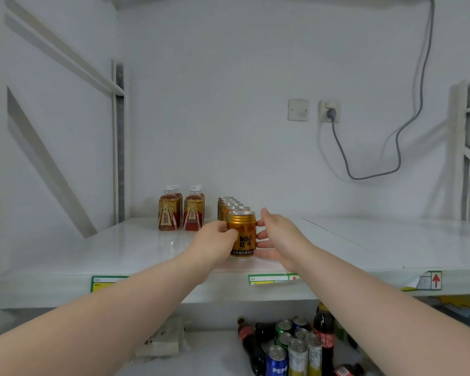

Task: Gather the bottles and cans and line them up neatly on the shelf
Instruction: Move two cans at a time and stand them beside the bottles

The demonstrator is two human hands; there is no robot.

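Can: A gold can (242, 234) stands upright near the front of the shelf, heading a single-file row (229, 206) of matching cans that runs back toward the wall.
Left hand: The left hand (215, 240) curls round the can's left side and grasps it.
Right hand: The right hand (278, 237) lays nearly straight fingers against the can's right side, thumb raised, clasping nothing.
Why so held: With a hand on each side, the person appears to be squaring the can with the file behind it, label facing out.
Bottles: Amber bottles (181, 211) stand in two short files left of the cans, near but apart, labels forward, which suggests drinks are sorted by kind.
Shelf: The white, glossy shelf (364, 240) has a thin seam crossing its right half, and green-edged labels (269, 278) are stuck along its front lip.
Below: A heap (296, 346) of mixed cans and dark bottles, some lying down, sits on the lower level, apparently not yet gathered.
Room: A socket (329, 112) in the plain white wall holds a plug, and its grey cable (398, 147) loops up to the ceiling.
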